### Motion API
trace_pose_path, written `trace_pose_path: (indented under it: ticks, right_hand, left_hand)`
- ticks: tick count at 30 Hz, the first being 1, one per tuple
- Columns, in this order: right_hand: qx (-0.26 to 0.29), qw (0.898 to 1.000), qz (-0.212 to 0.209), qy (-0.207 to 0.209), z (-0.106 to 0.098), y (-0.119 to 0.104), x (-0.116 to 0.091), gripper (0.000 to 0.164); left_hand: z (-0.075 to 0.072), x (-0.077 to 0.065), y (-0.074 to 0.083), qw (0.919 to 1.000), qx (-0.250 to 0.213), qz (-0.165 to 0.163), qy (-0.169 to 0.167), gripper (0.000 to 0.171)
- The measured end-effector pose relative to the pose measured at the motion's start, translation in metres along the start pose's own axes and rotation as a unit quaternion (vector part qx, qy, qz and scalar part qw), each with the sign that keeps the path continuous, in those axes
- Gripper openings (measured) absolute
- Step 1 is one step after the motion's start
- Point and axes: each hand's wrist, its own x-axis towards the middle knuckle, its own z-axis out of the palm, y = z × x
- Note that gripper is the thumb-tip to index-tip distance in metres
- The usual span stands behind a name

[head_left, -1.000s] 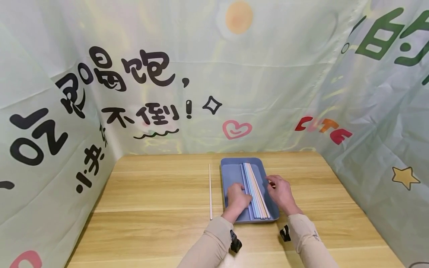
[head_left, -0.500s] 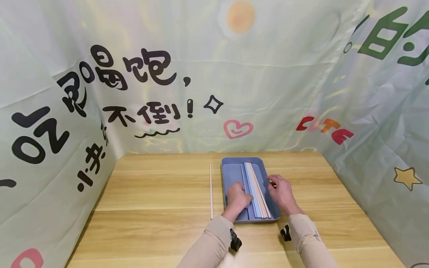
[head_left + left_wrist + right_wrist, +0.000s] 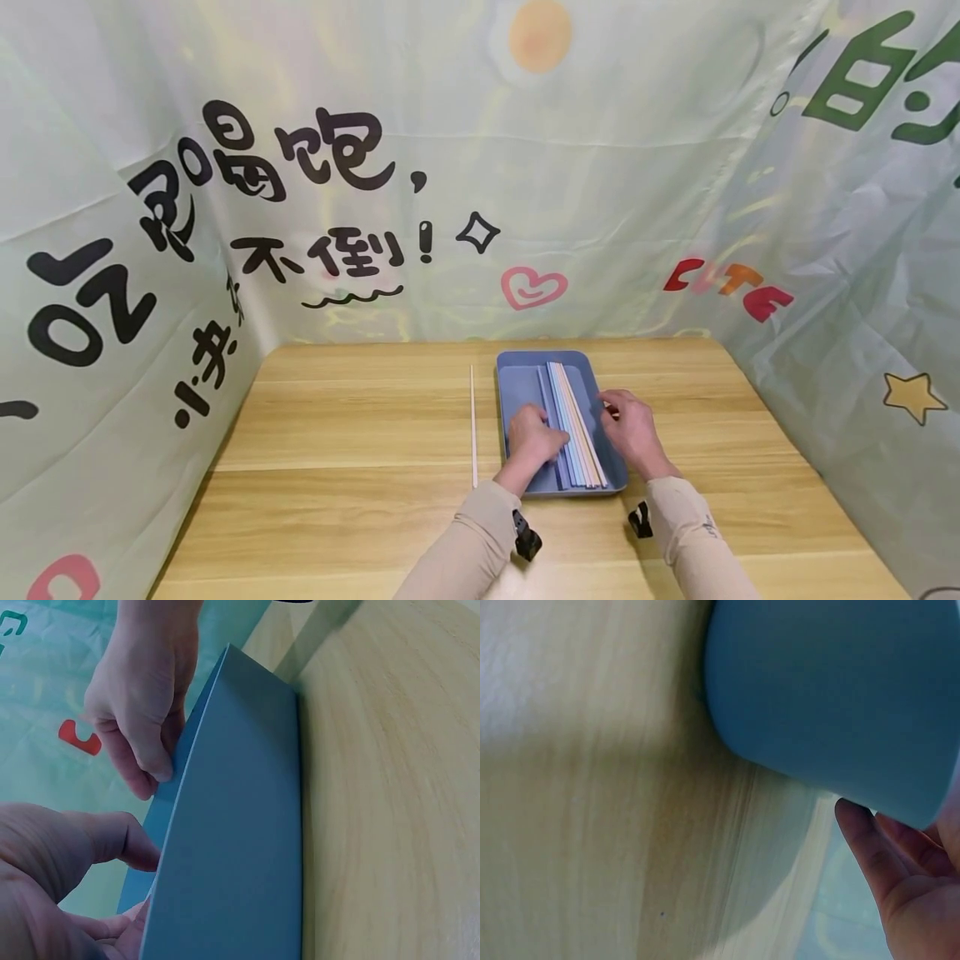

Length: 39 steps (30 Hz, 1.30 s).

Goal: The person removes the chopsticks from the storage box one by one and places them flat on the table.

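A blue-grey rectangular tray [image 3: 517,379] holds several pastel chopsticks [image 3: 581,450] lying side by side, lengthwise. My left hand [image 3: 534,437] reaches over the tray's left side and pinches a darker blue chopstick [image 3: 543,387] at the left of the bundle, its thumb against the other sticks. In the left wrist view, the thumb and fingers go down behind the tray wall [image 3: 232,802], which hides their tips. At the opposite long side, my right hand [image 3: 632,425] grips the tray's rim with thumb and fingers. The right wrist view shows its fingers [image 3: 870,855] against the tray's edge.
A single pale pink chopstick [image 3: 473,433] lies on the wooden table [image 3: 352,450], left of the tray and roughly parallel to it. Printed cloth walls [image 3: 420,317] enclose the table at the back and both sides.
The near end of the darker blue chopstick swings left, then back right towards the bundle. The left thumb has shifted slightly right. My right hand keeps its place on the rim.
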Motion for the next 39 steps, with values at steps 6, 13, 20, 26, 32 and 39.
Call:
trace_pose_path:
  ticks: [6, 13, 20, 26, 32, 39]
  right_hand:
    - [-0.004, 1.0, -0.001, -0.002, 0.001, 0.001, 0.0, 0.031]
    - [-0.003, 1.0, -0.005, 0.002, 0.001, 0.0, 0.001, 0.031]
    - [-0.007, 1.0, -0.012, 0.006, 0.001, 0.0, 0.001, 0.032]
    - [-0.008, 1.0, -0.006, 0.001, 0.001, -0.001, 0.001, 0.032]
    - [-0.01, 1.0, 0.006, -0.009, -0.001, -0.002, 0.0, 0.032]
    - [-0.008, 1.0, 0.011, -0.013, -0.002, -0.004, -0.001, 0.033]
  left_hand:
    - [-0.004, 0.001, 0.003, 0.9998, -0.015, -0.002, -0.01, 0.043]
    - [-0.018, -0.002, 0.014, 0.9982, -0.041, 0.013, -0.041, 0.045]
    - [-0.042, -0.004, 0.019, 0.9918, -0.11, 0.006, -0.065, 0.045]
    - [-0.062, 0.001, 0.011, 0.9899, -0.129, 0.01, -0.059, 0.046]
    - [-0.081, 0.007, -0.003, 0.9908, -0.128, -0.001, -0.044, 0.047]
    - [-0.099, 0.009, -0.021, 0.9902, -0.131, 0.003, -0.048, 0.049]
